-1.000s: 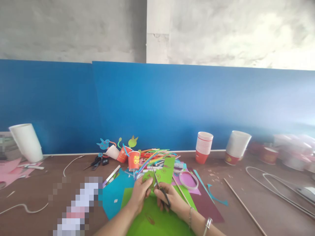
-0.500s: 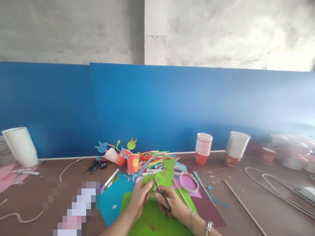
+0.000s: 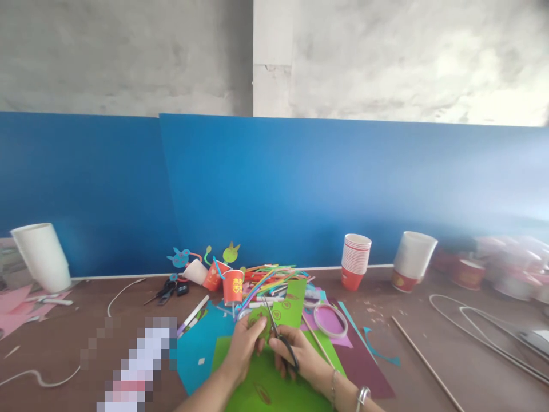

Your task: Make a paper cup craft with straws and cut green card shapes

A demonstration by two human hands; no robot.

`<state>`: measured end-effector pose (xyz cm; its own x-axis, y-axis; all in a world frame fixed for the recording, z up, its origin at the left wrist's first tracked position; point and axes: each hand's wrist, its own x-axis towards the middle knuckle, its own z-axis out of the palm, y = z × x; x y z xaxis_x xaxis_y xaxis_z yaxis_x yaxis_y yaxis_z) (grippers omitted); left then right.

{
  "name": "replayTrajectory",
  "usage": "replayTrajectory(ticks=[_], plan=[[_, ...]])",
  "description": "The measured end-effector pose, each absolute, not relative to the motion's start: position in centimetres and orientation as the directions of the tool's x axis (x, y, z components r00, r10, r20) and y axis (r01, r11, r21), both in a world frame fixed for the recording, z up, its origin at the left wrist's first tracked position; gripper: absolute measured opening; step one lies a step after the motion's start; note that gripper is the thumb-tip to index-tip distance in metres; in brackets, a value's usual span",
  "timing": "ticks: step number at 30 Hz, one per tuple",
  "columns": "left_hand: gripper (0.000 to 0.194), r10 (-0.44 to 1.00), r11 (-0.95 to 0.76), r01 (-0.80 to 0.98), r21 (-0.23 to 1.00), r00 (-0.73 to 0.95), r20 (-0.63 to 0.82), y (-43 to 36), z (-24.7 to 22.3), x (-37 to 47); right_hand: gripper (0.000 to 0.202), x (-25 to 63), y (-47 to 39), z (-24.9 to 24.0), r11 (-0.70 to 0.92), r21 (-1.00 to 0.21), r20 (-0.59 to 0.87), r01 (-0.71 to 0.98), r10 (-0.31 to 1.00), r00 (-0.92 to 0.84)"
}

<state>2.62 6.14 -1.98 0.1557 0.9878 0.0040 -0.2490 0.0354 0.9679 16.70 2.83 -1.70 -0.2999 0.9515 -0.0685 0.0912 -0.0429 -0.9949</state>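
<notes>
My left hand pinches a small green paper cutout with drawn marks on it. In my right hand is a pair of black-handled scissors, fingers around the handles, its blades pointing up and away beside the cutout. Whether the blades touch the paper I cannot tell. Below both hands lies a green paper sheet with a leaf-like outline drawn on it. Just beyond the scissors is a green strip with drawn round shapes.
Blue paper and maroon paper flank the green sheet. Behind are a red paper cup, coloured pipe cleaners and a roll of tape. Stacked cups stand at the back; a wooden stick lies right.
The view has shifted slightly, so the scene sits a little lower and to the right. Both hands keep nearly the same pose, with the cutout and scissors still held.
</notes>
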Motion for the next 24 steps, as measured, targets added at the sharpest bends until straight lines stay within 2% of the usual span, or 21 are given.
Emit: replayTrajectory(ticks=[13,19,24], plan=[[0.036,0.992,0.092,-0.268,0.959,0.107,-0.065,6.02,-1.52,2.85,0.056,16.89,3.0,-1.73,-0.057,-0.99,-0.093,0.13,0.953,-0.288],[0.035,0.985,0.058,-0.247,0.967,0.174,-0.014,6.22,-2.0,2.64,0.054,16.84,2.84,-1.64,-0.069,-0.994,-0.089,0.081,0.952,-0.291],[0.036,0.987,0.063,-0.269,0.961,0.158,-0.021,6.08,-2.19,2.48,0.049,16.86,2.88,-1.63,-0.059,-0.99,-0.094,0.129,0.955,-0.281]])
